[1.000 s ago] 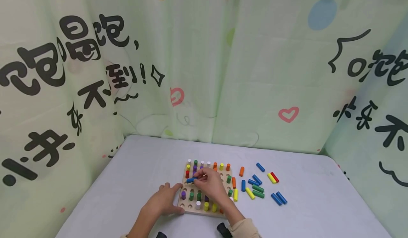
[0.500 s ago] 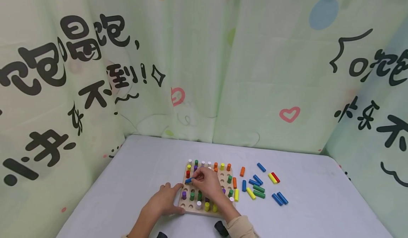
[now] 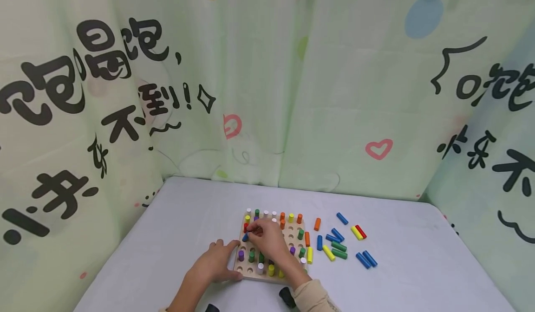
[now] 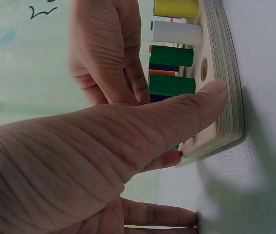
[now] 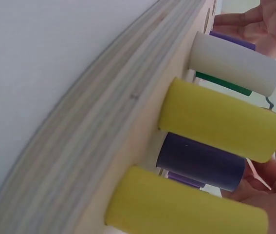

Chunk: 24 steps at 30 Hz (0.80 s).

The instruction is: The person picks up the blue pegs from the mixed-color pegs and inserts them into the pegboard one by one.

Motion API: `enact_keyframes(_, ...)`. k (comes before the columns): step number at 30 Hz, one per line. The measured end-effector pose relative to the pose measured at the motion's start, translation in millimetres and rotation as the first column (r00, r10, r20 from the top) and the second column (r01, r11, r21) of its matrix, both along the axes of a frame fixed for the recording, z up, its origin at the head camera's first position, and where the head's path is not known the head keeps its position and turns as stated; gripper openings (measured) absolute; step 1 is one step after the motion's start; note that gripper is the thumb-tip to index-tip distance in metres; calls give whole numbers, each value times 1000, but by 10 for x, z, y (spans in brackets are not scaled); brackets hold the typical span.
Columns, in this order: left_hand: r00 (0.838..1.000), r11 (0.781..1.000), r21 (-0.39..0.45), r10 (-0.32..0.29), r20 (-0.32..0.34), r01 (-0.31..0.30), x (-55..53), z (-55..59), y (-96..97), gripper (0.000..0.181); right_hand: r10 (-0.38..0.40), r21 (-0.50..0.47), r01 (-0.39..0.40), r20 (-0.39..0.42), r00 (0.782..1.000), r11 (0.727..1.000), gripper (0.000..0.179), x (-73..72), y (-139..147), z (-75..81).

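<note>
- Blue peg (image 3: 245,237): pinched by the right hand (image 3: 269,238), just beyond the left index fingertip; long axis tilted, upper end toward the right fingers; whether seated cannot be told.
- Left hand (image 3: 215,262): thumb and index spread wide, touching the pegboard (image 3: 267,280).

A printed curtain (image 3: 259,70) hangs; below, a white table (image 3: 401,279).

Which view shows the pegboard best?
The head view: most of the pegboard shows, though the right hand covers part. The left wrist camera catches one corner area, the right wrist camera one edge and some pegs.
</note>
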<state>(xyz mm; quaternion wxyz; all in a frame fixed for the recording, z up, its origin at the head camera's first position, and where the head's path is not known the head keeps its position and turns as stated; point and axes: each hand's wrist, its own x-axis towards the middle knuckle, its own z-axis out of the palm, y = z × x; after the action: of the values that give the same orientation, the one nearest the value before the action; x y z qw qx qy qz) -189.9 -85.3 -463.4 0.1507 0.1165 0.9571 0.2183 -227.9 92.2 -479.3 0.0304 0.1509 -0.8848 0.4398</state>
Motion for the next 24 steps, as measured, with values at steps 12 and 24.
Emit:
enact_keyframes(12,1000,1000,3,-10,-7,10,-3,-26,-13,76,16,-24,-16,-3,1000,1000,11,45,-23,11)
enact_keyframes(24,1000,1000,-14,10,11,-10,-13,-23,5,77,-19,-83,17,-23,1000,996,11,253,91,102)
